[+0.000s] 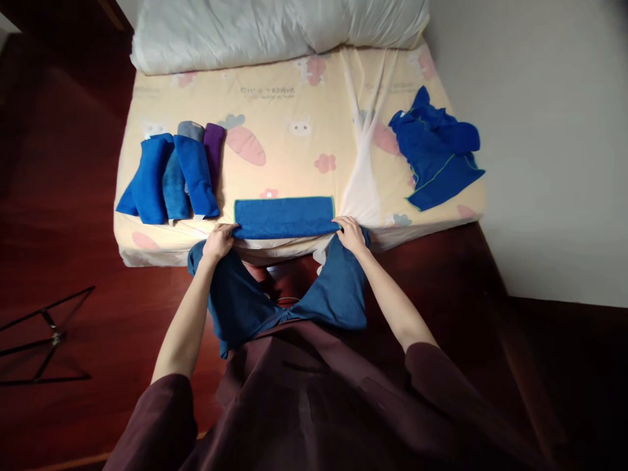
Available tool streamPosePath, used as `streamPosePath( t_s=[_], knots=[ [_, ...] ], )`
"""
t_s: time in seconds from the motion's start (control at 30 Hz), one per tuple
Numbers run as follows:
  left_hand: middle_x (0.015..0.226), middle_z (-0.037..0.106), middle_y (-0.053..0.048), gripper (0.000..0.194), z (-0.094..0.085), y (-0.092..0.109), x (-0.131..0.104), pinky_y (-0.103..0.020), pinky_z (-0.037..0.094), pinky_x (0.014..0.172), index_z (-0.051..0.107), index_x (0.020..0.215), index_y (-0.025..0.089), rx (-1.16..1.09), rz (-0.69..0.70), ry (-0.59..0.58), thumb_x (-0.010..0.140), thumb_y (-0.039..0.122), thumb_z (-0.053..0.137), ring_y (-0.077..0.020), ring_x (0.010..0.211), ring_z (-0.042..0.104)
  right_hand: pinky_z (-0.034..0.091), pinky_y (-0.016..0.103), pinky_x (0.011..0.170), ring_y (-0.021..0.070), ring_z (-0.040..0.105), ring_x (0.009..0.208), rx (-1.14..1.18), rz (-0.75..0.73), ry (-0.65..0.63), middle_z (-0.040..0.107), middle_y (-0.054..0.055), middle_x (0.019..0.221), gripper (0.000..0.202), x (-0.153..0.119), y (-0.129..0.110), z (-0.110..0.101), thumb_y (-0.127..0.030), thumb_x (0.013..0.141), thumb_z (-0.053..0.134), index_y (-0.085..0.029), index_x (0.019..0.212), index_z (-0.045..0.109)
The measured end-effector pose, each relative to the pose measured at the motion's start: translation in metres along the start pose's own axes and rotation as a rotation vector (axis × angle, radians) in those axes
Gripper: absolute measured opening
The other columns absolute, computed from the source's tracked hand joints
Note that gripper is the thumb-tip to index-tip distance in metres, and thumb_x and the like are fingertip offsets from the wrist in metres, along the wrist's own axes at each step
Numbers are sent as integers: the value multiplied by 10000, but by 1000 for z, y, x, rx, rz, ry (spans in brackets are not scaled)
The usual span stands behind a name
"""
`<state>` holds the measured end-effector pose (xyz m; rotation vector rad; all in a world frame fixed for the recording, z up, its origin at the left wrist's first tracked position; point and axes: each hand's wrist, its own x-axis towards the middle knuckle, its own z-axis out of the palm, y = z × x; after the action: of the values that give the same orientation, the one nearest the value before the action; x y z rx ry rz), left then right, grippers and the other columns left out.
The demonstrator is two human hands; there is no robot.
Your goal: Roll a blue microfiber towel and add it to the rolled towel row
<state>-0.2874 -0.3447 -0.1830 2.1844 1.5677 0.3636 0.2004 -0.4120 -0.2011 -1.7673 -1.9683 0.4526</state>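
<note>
A blue towel (284, 217) with a thin green edge lies folded into a long flat strip along the near edge of the bed. My left hand (219, 242) pinches its near left corner. At the near right corner, my right hand (349, 233) has its fingers closed on the same towel. Left of it sits a cluster of rolled towels: a bright blue roll (153, 180), another blue roll (197, 173), a duller blue one (175, 186), a grey one (190, 130) and a purple one (214, 147). Crumpled blue cloth (439, 154) with green edging lies at the right.
The bed (294, 147) has a pale yellow sheet with carrot and rabbit prints, pulled into creases right of the middle. A thick white quilt (275, 33) lies across its far end. A black tripod base (53, 337) stands on the dark red floor at left; a wall (549, 144) borders the right.
</note>
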Motion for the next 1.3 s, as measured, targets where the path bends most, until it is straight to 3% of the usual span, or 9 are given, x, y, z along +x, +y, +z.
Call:
streamPosePath(
  t_s=[0.2,0.3,0.4,0.6,0.8,0.93,1.07,1.2,1.3],
  knots=[
    [1226,705,-142,504,0,-3,2,-434,492,1124,703,1280,160,-43,-53,43,838,161,461,-307,1239,618,502,460,1102,293,610,1234,34,57,45,715,109,1234,386,2,1,-1,-133,919,484,-213,1231,697],
    [1171,670,-185,439,3,-5,2,-434,546,997,638,1311,131,-72,-142,78,955,335,480,-306,1040,690,529,446,1036,309,647,1160,35,159,67,723,137,1194,335,3,3,1,-267,994,469,-194,1263,656],
    [1111,676,-174,515,5,-5,3,-428,552,937,545,1361,129,-107,-165,122,991,480,476,-293,951,698,556,430,958,298,687,1055,58,244,65,739,124,1130,389,5,5,3,-364,1026,457,-195,1353,582],
    [908,694,-95,510,4,-1,3,-413,552,892,457,1375,127,-138,-151,142,990,461,452,-274,865,694,570,438,929,294,702,1040,78,246,69,754,115,1081,469,7,5,4,-384,1024,466,-179,1446,475],
    [925,688,-101,493,7,-4,5,-422,556,908,469,1359,134,-134,-164,129,977,445,475,-270,858,691,585,436,925,295,708,1035,55,257,53,764,99,1084,413,8,4,4,-374,1017,500,-205,1392,530],
    [1011,680,-150,468,6,-3,3,-474,540,982,505,1353,123,-115,-142,188,974,398,510,-308,1005,679,543,454,1036,295,661,1158,-32,184,124,735,132,1201,371,4,-2,0,-339,1027,478,-191,1356,568],
    [1379,586,-224,458,2,6,-2,-520,425,1160,542,1386,131,1,11,327,1001,377,513,-344,1337,539,441,510,1155,311,565,1330,-134,70,261,630,161,1433,416,-3,-12,-5,-318,1042,444,-172,1411,570],
    [1557,511,-164,505,4,11,-5,-526,357,1239,547,1458,175,28,228,166,991,367,552,-326,1474,439,400,497,1205,290,487,1446,-141,-93,142,528,117,1580,505,-3,-16,-5,-327,1019,513,-190,1504,532],
    [1611,469,-147,587,10,7,-2,-534,326,1269,522,1515,157,50,267,47,947,298,563,-323,1536,373,378,503,1230,281,435,1503,-141,-152,-5,473,94,1632,586,2,-13,0,-278,973,563,-190,1548,497]
  ],
)
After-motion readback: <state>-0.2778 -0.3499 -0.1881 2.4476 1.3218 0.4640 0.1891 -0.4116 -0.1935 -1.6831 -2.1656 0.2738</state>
